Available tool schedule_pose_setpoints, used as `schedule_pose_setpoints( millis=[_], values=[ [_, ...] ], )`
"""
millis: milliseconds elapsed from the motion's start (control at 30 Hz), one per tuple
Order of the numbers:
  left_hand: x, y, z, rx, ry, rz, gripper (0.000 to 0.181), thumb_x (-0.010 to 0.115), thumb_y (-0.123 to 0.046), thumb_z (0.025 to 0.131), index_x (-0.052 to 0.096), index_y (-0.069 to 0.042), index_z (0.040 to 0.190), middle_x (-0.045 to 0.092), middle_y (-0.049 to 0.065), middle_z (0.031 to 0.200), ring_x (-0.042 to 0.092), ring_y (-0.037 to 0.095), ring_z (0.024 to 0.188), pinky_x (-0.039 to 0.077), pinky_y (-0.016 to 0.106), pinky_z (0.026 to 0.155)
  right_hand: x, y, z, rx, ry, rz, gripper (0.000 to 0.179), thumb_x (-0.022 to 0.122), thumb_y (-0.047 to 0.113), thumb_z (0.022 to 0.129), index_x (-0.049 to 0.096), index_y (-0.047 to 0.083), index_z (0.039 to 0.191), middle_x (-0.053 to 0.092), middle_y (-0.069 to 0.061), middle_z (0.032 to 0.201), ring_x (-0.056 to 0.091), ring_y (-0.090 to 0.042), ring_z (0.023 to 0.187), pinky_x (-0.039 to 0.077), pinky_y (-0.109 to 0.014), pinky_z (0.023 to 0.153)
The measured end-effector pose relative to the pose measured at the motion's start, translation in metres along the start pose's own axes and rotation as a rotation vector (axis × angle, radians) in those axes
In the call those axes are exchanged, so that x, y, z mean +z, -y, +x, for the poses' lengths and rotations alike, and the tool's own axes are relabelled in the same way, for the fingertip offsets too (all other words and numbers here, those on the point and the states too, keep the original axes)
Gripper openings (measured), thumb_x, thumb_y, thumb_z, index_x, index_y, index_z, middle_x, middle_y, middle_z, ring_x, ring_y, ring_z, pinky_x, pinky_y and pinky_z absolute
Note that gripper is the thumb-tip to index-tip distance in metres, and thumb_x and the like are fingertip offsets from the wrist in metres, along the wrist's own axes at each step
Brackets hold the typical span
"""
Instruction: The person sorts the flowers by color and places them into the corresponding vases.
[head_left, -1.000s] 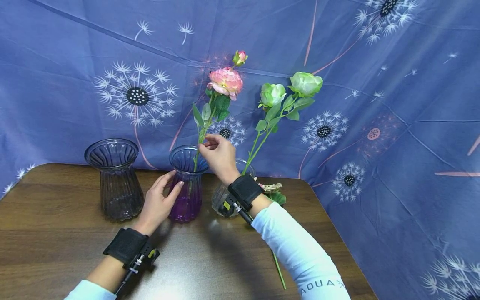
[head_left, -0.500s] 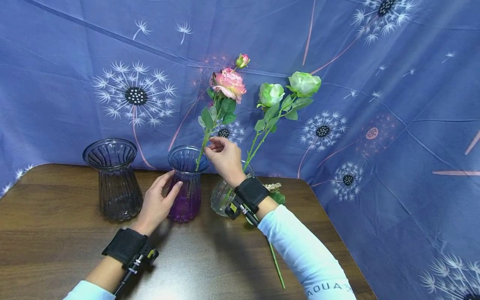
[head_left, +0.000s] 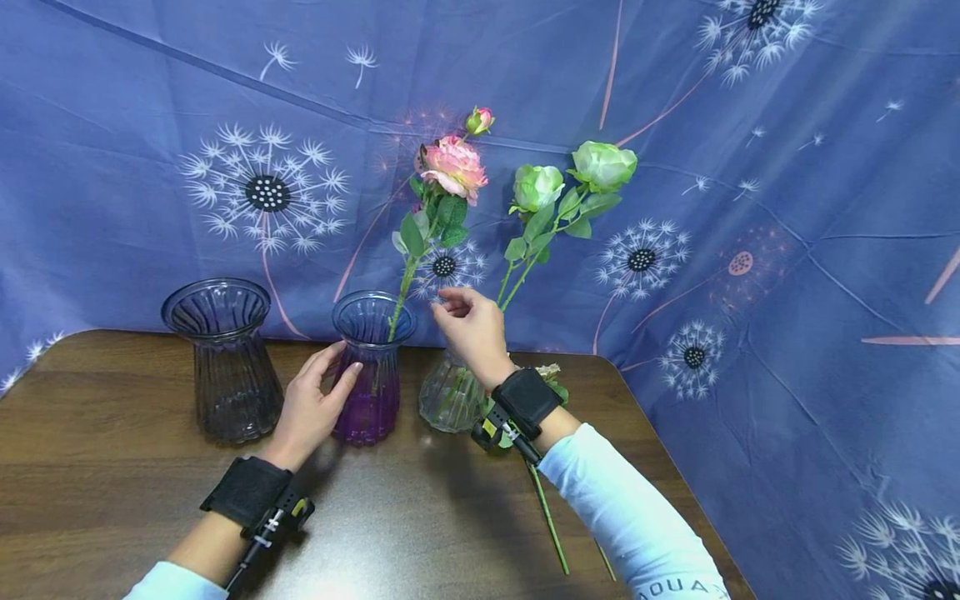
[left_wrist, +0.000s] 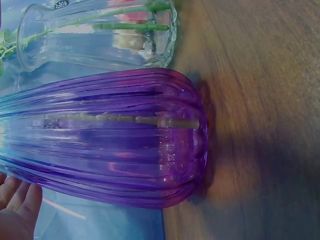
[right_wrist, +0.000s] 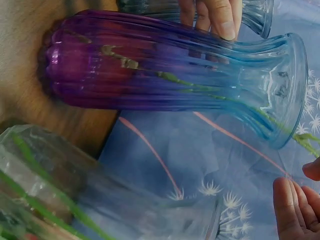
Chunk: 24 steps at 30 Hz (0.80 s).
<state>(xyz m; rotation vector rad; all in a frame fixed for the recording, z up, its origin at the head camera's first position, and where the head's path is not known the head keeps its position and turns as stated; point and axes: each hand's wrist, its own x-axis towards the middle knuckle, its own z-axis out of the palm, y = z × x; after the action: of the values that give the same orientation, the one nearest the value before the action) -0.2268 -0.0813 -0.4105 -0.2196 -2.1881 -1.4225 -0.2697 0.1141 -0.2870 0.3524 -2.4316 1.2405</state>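
In the head view, a purple and blue glass vase point(head_left: 367, 383) stands upright on the table, holding a pink flower point(head_left: 453, 167) on a leaning green stem point(head_left: 405, 292). My left hand point(head_left: 309, 407) rests against the vase's left side, thumb toward the front. The left wrist view shows the stem's lower end point(left_wrist: 180, 123) near the bottom of the purple vase. To the right, my right hand point(head_left: 474, 333) hovers apart from the stem, loosely bent with nothing in it. Behind that hand is a clear glass vase point(head_left: 450, 396) with pale green flowers point(head_left: 603, 167).
A dark grey glass vase point(head_left: 234, 379) stands at the left. Another flower lies on the table beside the clear vase, its green stem point(head_left: 551, 521) pointing toward the front. A blue cloth point(head_left: 112, 208) with dandelion prints hangs behind the wooden table point(head_left: 420, 517).
My right hand has let go of the pink flower's stem and moved right and slightly down. The flower leans a little further right. The left hand stays at the purple vase.
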Motion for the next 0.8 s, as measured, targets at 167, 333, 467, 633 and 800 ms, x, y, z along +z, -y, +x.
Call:
schedule_pose_setpoints(
  millis=[167, 333, 467, 633, 800],
  values=[
    [0.000, -0.001, 0.001, 0.000, 0.000, 0.002, 0.043, 0.057, -0.021, 0.094, 0.051, 0.001, 0.130, 0.055, 0.021, 0.126, 0.057, 0.034, 0.109, 0.047, 0.048, 0.093, -0.011, -0.006, -0.003, -0.008, -0.019, 0.000, 0.023, 0.067, 0.014, 0.083, 0.070, 0.003, 0.103, 0.070, -0.011, 0.083, 0.066, -0.021, 0.074, 0.051, -0.020, 0.063],
    [0.001, 0.000, 0.001, 0.011, -0.008, -0.008, 0.042, 0.058, -0.020, 0.093, 0.051, 0.002, 0.129, 0.056, 0.021, 0.124, 0.058, 0.035, 0.109, 0.048, 0.047, 0.092, -0.025, -0.010, -0.008, 0.012, -0.046, -0.022, 0.021, 0.067, 0.016, 0.083, 0.071, 0.005, 0.101, 0.070, -0.011, 0.083, 0.065, -0.020, 0.073, 0.049, -0.020, 0.061],
    [0.001, 0.001, 0.001, -0.002, -0.002, -0.006, 0.043, 0.058, -0.022, 0.094, 0.051, 0.001, 0.130, 0.055, 0.020, 0.125, 0.057, 0.033, 0.110, 0.049, 0.046, 0.092, -0.036, -0.017, -0.011, 0.035, -0.042, -0.018, 0.021, 0.065, 0.017, 0.086, 0.070, 0.006, 0.104, 0.069, -0.011, 0.086, 0.064, -0.020, 0.077, 0.051, -0.024, 0.065],
    [0.000, 0.000, 0.000, -0.015, 0.004, -0.005, 0.045, 0.057, -0.025, 0.094, 0.050, 0.000, 0.131, 0.055, 0.019, 0.126, 0.057, 0.032, 0.111, 0.049, 0.045, 0.093, -0.048, -0.029, -0.017, 0.074, -0.033, -0.015, 0.022, 0.065, 0.018, 0.087, 0.069, 0.008, 0.106, 0.068, -0.011, 0.088, 0.064, -0.021, 0.079, 0.051, -0.026, 0.067],
    [0.000, 0.000, -0.001, -0.010, -0.003, -0.010, 0.044, 0.059, -0.024, 0.093, 0.051, 0.000, 0.130, 0.056, 0.019, 0.125, 0.058, 0.031, 0.110, 0.049, 0.044, 0.092, -0.058, -0.042, -0.027, 0.126, -0.054, -0.026, 0.024, 0.065, 0.019, 0.086, 0.069, 0.007, 0.105, 0.069, -0.012, 0.088, 0.064, -0.020, 0.077, 0.050, -0.024, 0.066]
  ],
)
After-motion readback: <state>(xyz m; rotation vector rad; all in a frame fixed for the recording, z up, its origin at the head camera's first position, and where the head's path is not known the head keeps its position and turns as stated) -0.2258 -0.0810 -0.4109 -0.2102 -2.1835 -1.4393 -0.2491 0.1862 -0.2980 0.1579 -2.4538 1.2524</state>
